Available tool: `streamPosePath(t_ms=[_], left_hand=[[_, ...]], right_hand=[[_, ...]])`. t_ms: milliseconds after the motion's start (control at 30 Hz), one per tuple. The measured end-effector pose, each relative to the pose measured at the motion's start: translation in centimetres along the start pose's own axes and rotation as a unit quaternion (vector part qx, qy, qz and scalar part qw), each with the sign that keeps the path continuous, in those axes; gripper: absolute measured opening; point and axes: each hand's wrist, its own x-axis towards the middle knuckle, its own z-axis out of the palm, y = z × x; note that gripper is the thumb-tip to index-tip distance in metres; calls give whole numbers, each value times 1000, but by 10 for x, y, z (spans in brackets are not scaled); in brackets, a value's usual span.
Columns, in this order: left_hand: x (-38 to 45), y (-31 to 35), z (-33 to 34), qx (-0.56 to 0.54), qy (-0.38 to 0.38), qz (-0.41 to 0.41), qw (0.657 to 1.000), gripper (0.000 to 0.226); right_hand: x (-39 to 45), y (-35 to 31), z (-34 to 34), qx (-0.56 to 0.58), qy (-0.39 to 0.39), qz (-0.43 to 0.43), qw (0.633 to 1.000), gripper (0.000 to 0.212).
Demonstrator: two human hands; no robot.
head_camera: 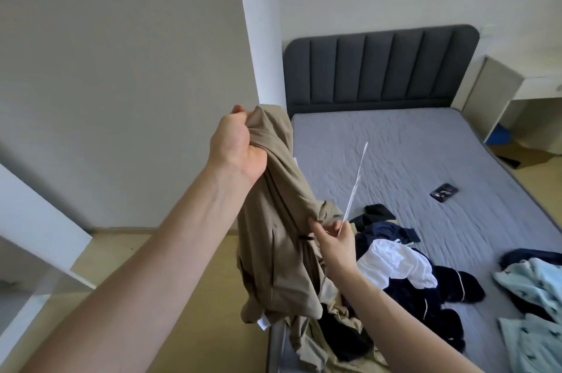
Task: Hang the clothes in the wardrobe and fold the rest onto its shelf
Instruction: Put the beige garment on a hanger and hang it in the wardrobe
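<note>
Here, your left hand grips the bunched top of a beige cotton garment, holding it raised beside the grey quilted mattress. Your right hand pinches a thin white wire hanger against the garment's fold, above the dark and white clothes pile.

Free room and obstacles at the bed's near corner.
Open mattress lies beyond the hands, with only a phone on it. Near the corner, the hanging coat, a thin hanger and the clothes pile crowd the way; a wall closes the left.
</note>
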Motion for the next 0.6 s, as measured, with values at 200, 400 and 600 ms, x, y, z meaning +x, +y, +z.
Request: streamPosePath(t_ms=[200,400,600], left_hand=[[30,15,-50,6,59,60,996,27],[69,12,-121,240,64,48,967,32],[29,-45,-173,734,-44,23,677,82]], right_hand=[[17,-41,-10,45,-78,4,996,47],[9,-86,-7,80,-169,-36,982,53],[-4,-114,10,64,-212,-50,974,52]])
